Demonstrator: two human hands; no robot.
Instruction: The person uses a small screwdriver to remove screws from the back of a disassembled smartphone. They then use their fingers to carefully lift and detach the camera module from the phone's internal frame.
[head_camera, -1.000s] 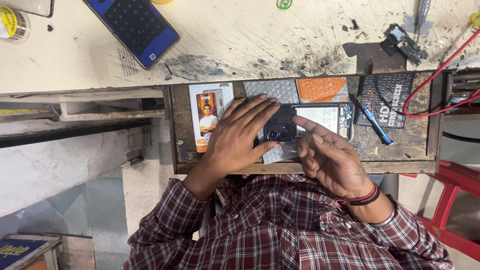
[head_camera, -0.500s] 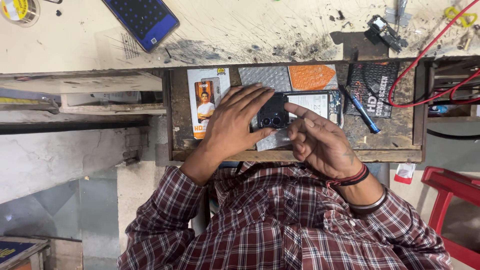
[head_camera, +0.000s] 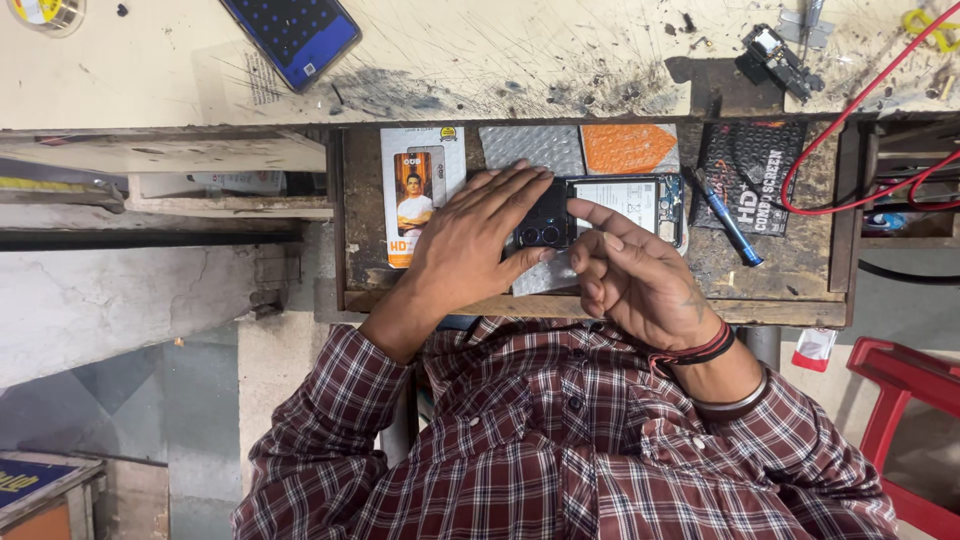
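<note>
Over the drawer, opened phone under left-hand fingers, right-hand fingers touching

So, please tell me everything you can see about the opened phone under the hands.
The opened phone lies flat in the wooden drawer, its back cover off. A white battery fills the middle; a circuit board shows at its right end, a dark camera block with round lenses at its left. The left hand rests spread over the camera end, and the right hand touches the battery with a fingertip.

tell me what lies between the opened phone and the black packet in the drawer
In the head view, a blue pen lies slantwise on the drawer floor between the opened phone and the black packet, its upper end near the phone's right edge.
</note>
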